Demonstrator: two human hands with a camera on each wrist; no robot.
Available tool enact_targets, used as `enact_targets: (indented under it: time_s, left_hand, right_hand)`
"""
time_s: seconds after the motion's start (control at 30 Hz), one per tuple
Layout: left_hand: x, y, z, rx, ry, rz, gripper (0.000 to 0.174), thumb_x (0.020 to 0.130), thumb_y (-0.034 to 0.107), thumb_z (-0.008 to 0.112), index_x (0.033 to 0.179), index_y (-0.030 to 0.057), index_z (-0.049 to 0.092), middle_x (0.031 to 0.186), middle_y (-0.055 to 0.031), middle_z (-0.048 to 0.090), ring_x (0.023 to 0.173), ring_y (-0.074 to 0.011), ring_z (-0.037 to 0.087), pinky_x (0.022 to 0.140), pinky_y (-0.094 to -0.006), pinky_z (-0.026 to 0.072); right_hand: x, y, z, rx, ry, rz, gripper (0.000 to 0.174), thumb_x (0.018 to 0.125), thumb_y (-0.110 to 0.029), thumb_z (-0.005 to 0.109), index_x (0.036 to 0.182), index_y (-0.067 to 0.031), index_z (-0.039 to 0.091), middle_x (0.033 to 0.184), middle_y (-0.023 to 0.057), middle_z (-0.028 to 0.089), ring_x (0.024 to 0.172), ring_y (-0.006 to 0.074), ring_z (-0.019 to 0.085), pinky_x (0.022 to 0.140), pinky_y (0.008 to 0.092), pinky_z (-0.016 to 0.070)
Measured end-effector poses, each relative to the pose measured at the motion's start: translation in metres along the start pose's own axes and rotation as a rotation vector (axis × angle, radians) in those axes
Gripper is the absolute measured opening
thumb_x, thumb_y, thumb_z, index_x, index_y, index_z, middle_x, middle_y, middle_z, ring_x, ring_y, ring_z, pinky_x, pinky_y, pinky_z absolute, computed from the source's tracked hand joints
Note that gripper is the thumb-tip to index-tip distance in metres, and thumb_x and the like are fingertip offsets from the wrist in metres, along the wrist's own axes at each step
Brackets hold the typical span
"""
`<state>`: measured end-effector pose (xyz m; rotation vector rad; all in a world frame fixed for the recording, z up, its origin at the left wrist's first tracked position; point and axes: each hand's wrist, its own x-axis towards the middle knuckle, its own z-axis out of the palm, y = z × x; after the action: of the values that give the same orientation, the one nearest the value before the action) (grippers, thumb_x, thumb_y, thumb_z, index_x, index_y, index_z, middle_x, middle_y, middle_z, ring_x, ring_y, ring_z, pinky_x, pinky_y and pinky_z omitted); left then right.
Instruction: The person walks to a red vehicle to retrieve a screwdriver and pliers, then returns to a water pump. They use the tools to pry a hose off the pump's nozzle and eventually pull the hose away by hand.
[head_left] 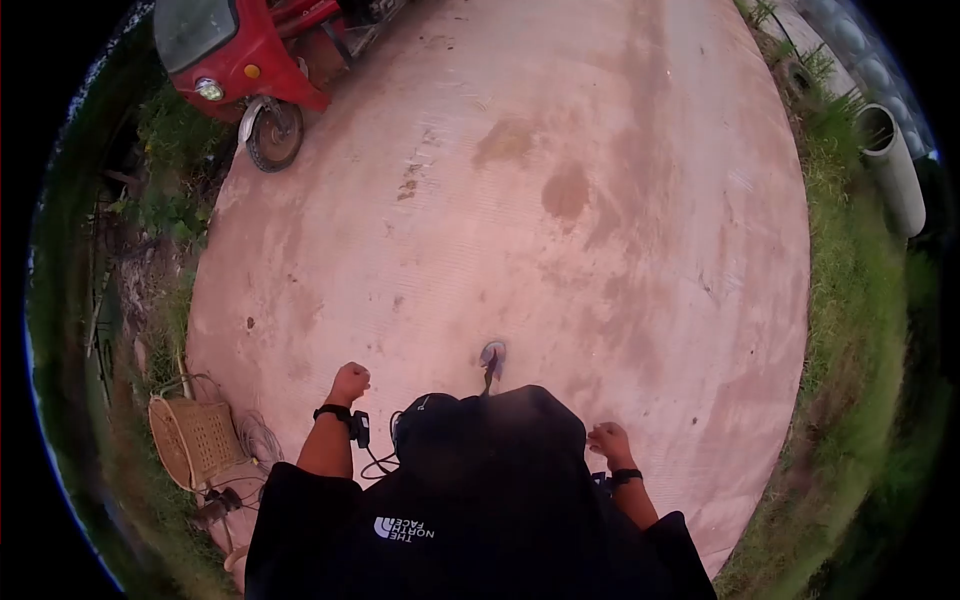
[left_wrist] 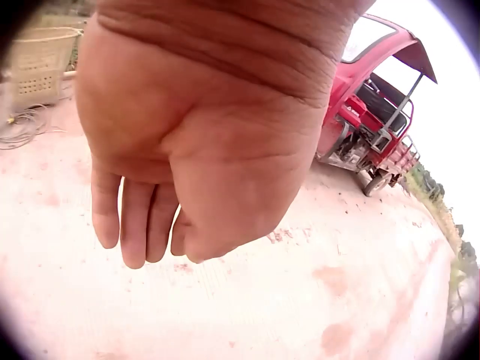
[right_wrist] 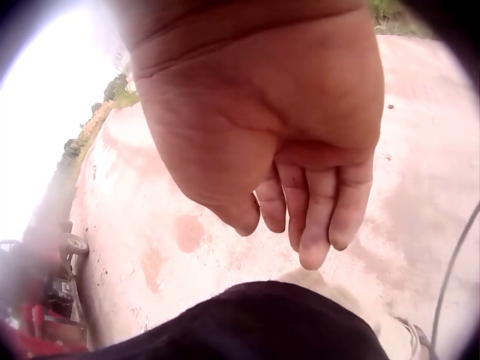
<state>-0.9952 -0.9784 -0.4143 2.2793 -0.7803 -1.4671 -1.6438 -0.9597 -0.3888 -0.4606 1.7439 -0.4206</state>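
My left hand point(head_left: 351, 383) hangs in front of my body on the left, over the pale concrete road point(head_left: 560, 270). In the left wrist view its fingers point(left_wrist: 135, 225) hang loosely downward and hold nothing. On the other side, my right hand point(head_left: 608, 441) hangs beside the black jacket point(head_left: 480, 500). The right wrist view has its fingers point(right_wrist: 321, 210) relaxed and slightly bent, with nothing in them. Each wrist wears a black strap. One shoe point(head_left: 493, 352) shows below the jacket.
A red three-wheeled vehicle point(head_left: 240, 50) stands at the road's far left. A woven basket point(head_left: 205, 440) and coiled cable point(head_left: 258, 440) lie by the left edge. Grass point(head_left: 850, 290) borders the right side, where a concrete pipe point(head_left: 895, 185) lies.
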Motion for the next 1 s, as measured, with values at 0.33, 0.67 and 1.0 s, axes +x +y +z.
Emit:
enact_targets:
  time_s: [0.33, 0.67, 1.0]
  left_hand:
    - [0.158, 0.417, 0.070, 0.186, -0.074, 0.539, 0.025, 0.092, 0.017, 0.065, 0.110, -0.0004, 0.065, 0.096, -0.0140, 0.072, 0.091, -0.0220, 0.069, 0.083, -0.0348, 0.0546]
    - [0.227, 0.448, 0.102, -0.157, -0.009, -0.238, 0.017, 0.086, 0.018, 0.067, 0.091, 0.0018, 0.069, 0.080, -0.0089, 0.069, 0.072, -0.0184, 0.070, 0.055, -0.0322, 0.0556]
    - [0.486, 0.717, 0.046, -0.077, -0.001, -0.010, 0.019, 0.085, 0.019, 0.063, 0.084, 0.0009, 0.068, 0.075, -0.0101, 0.071, 0.062, -0.0171, 0.067, 0.049, -0.0315, 0.0508]
  right_hand:
    - [0.219, -0.146, 0.012, -0.290, -0.051, -0.232, 0.029, 0.092, -0.024, 0.062, 0.094, 0.0047, 0.070, 0.083, 0.0183, 0.071, 0.086, 0.0297, 0.072, 0.075, 0.0406, 0.0541]
    - [0.405, -0.681, -0.073, -0.041, -0.062, -0.272, 0.020, 0.096, -0.014, 0.058, 0.107, 0.0025, 0.059, 0.084, 0.0118, 0.067, 0.067, 0.0187, 0.069, 0.054, 0.0275, 0.0521]
    - [0.533, -0.920, -0.009, -0.165, -0.111, -0.128, 0.022, 0.096, -0.017, 0.062, 0.111, -0.0005, 0.058, 0.088, 0.0130, 0.068, 0.070, 0.0224, 0.070, 0.059, 0.0330, 0.0566]
